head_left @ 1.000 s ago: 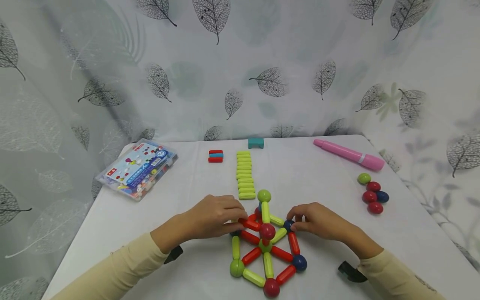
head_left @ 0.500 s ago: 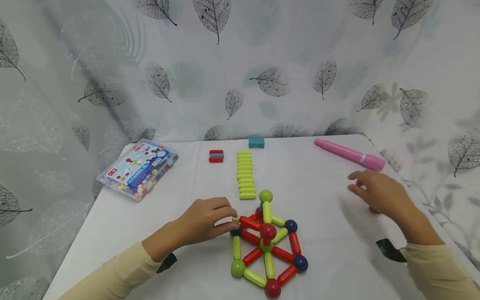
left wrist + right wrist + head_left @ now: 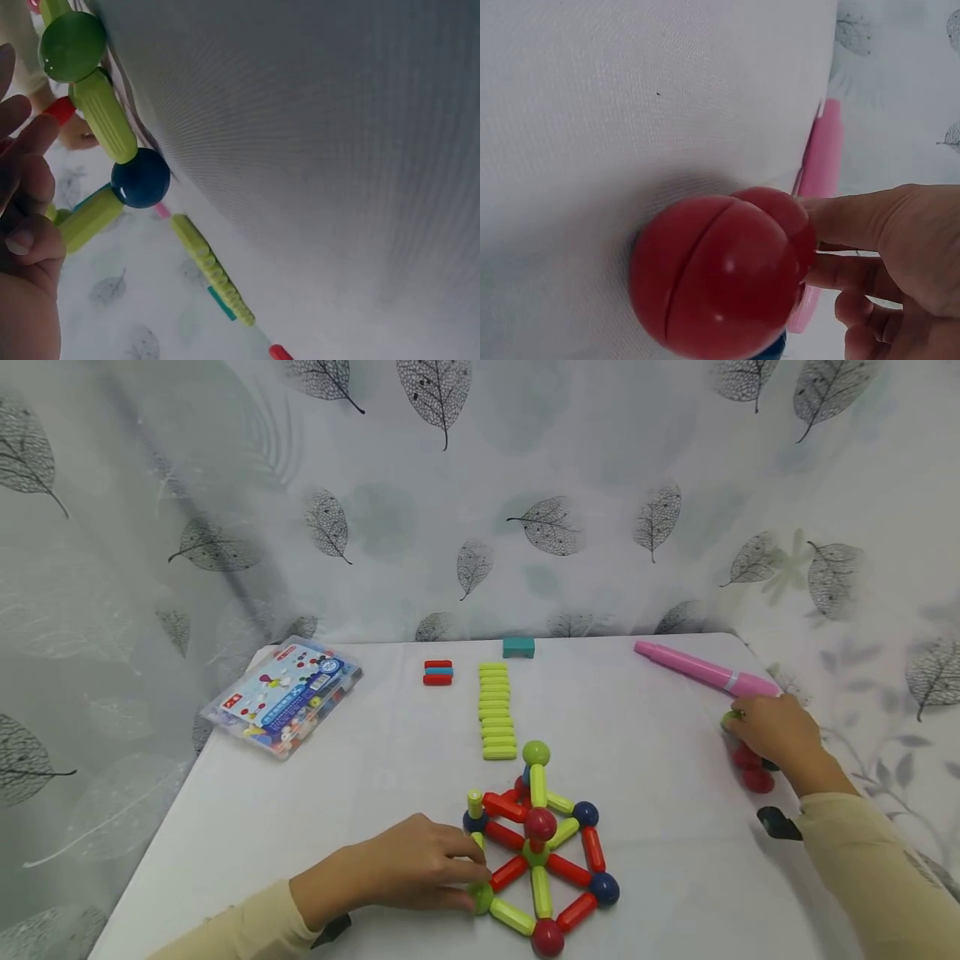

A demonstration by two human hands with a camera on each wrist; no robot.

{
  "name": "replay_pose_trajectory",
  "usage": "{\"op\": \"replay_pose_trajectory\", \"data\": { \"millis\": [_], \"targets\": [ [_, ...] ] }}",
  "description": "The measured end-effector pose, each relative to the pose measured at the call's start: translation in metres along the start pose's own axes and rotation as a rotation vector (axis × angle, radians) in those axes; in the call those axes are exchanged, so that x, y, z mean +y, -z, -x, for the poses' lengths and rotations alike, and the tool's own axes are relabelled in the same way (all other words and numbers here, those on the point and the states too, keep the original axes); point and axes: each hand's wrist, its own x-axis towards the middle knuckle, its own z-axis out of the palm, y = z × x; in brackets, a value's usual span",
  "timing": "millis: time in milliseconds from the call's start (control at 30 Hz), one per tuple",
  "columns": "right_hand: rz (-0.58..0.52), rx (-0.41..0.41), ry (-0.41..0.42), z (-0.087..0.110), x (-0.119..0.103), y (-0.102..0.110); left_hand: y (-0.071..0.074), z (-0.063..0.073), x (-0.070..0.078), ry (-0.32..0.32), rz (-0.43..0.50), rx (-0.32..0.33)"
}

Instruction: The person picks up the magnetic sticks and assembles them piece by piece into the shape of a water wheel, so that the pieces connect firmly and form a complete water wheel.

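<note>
A magnetic stick-and-ball frame (image 3: 568,868) of red and yellow-green rods with red, blue and green balls stands on the table. My left hand (image 3: 423,866) is at its left corner, fingers loosely bent and overlapping the green corner ball (image 3: 482,899). In the left wrist view that green ball (image 3: 71,46) and a blue ball (image 3: 141,178) lie beyond the fingers. A short yellow-green rod (image 3: 475,803) stands upright on the blue ball. At the far right my right hand (image 3: 780,735) pinches a loose green ball (image 3: 731,718); red balls (image 3: 716,277) hide its fingertips in the right wrist view.
Loose red balls (image 3: 756,779) lie under my right hand, with a pink pen-shaped tube (image 3: 701,668) behind. Yellow-green rods (image 3: 495,710) form a column behind the frame, near red and blue rods (image 3: 438,673) and a teal block (image 3: 518,647). A clear box (image 3: 285,693) sits back left.
My right hand has left the frame's blue ball and gone right to the loose balls. My left hand has let go of the upright rod and moved down toward the green corner ball.
</note>
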Motion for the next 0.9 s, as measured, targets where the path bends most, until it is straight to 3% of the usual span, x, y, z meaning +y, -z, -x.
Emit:
{"op": "replay_pose_trajectory", "data": {
  "millis": [200, 300, 433, 533, 700, 900],
  "targets": [
    [-0.061, 0.058, 0.013, -0.005, -0.006, -0.003, -0.007, 0.001, 0.000, 0.006, -0.033, -0.036],
    [-0.081, 0.141, 0.056, -0.004, -0.025, 0.005, -0.008, 0.001, 0.000, 0.004, -0.062, -0.062],
    [-0.177, 0.266, 0.202, 0.003, -0.094, 0.031, -0.006, 0.002, 0.000, 0.011, -0.099, -0.059],
    [-0.262, 0.308, 0.385, 0.013, -0.159, 0.044, -0.005, 0.004, 0.001, 0.016, -0.108, -0.048],
    [-0.292, 0.232, 0.666, 0.036, -0.247, 0.048, -0.008, 0.004, 0.000, 0.001, -0.118, -0.043],
    [-0.235, 0.020, 0.788, 0.055, -0.306, 0.045, -0.011, 0.004, 0.000, -0.021, -0.177, -0.032]
  ]
}}
